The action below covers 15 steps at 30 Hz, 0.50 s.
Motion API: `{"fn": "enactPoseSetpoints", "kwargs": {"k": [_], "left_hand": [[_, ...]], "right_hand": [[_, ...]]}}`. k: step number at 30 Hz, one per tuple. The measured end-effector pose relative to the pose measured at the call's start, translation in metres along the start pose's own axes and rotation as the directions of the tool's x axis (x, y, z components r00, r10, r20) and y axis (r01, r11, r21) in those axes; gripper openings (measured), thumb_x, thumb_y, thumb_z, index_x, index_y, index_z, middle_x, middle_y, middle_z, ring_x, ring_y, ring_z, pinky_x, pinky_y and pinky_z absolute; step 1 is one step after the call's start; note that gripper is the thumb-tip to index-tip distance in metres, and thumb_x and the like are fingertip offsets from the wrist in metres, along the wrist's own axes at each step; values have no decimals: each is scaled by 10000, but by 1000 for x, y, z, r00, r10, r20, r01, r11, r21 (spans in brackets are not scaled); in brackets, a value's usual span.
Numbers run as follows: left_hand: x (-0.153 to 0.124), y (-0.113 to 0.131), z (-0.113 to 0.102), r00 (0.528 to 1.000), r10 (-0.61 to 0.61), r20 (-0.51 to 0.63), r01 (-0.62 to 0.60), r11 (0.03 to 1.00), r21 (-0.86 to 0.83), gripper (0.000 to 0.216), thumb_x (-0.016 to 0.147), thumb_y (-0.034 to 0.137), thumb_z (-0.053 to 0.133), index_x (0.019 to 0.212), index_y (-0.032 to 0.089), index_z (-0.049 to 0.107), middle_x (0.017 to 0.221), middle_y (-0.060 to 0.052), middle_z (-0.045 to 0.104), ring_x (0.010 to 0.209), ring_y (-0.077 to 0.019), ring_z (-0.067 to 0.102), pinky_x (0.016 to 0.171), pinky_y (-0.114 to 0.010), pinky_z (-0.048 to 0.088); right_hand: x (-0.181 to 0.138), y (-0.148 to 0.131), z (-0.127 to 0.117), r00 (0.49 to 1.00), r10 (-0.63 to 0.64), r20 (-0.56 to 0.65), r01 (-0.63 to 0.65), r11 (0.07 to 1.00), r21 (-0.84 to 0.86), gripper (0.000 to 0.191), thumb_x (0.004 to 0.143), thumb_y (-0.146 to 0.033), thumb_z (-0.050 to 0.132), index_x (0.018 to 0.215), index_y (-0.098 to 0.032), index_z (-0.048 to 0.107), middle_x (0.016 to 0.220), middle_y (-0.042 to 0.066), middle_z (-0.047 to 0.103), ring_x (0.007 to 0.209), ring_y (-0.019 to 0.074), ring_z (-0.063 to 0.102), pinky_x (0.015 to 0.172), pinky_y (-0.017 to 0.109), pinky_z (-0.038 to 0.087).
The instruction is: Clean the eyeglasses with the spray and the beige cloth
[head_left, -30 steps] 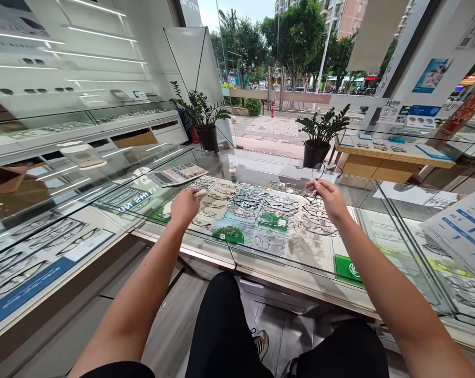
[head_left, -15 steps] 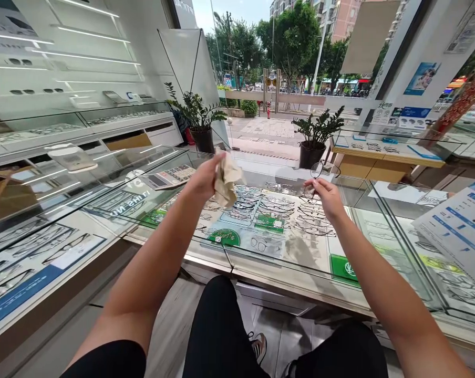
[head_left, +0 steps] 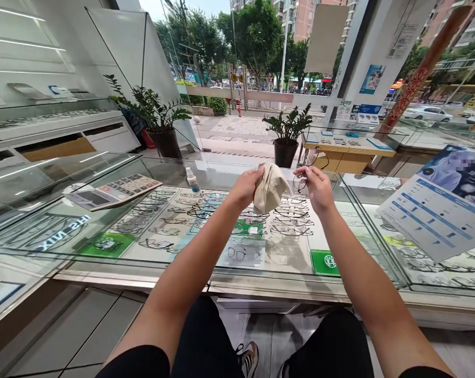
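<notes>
At the left hand (head_left: 248,184): pinches a crumpled, soft beige fabric cloth (head_left: 269,190) between thumb and fingers, with loose folds hanging below the grip. At the right hand (head_left: 320,189): holds a pair of thin, dark-rimmed eyeglasses (head_left: 300,182) with clear, rounded lenses, in a narrow grip of thumb and fingertips. For the location of the eyeglasses, look in mid-air above the clear glass countertop (head_left: 153,167), just right of the cloth.

Compared with half a second earlier: carried across from the left with the cloth, closing most of the gap to the eyeglasses; turned rightward in the camera view. Now held just beside each other; cannot tell whether touching. In consequence, by judgement: within working reach of the lenses with the cloth, and occupied at both hands, with neither free for anything else.

On the countertop, left of the cloth: note a small white-and-blue plastic spray bottle (head_left: 192,181), upright. Farther left: note a printed, newspaper-like paper sheet (head_left: 121,190). Beneath the glass: note rows of dark, slender spectacle frames (head_left: 291,231).
</notes>
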<state>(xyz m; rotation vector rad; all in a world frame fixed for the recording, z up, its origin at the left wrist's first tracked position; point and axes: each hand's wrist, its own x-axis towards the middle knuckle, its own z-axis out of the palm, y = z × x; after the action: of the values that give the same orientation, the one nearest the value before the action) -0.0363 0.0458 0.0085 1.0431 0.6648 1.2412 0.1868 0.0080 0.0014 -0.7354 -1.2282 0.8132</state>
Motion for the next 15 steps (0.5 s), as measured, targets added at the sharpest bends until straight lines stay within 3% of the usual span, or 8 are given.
{"fn": "enactPoseSetpoints", "kwargs": {"k": [7,15], "left_hand": [[-18,-17,1,989,-67,129,60,997,53,645,652,636,1057,975,144,795,815,-48,804,719,-172,716,672,-262,555],[-31,-18,7,968,-117,222,90,988,126,705,699,733,995,979,110,821,867,-91,834,742,-168,726,703,-255,536]], "right_hand": [[-9,-14,9,996,17,90,-24,997,74,323,901,-606,833,929,-286,859,1039,60,849,1032,239,728,911,377,563],[-16,-10,18,984,70,164,-83,994,73,359,870,-657,877,927,-303,883,1160,55,850,1251,284,716,1088,424,566]]}}
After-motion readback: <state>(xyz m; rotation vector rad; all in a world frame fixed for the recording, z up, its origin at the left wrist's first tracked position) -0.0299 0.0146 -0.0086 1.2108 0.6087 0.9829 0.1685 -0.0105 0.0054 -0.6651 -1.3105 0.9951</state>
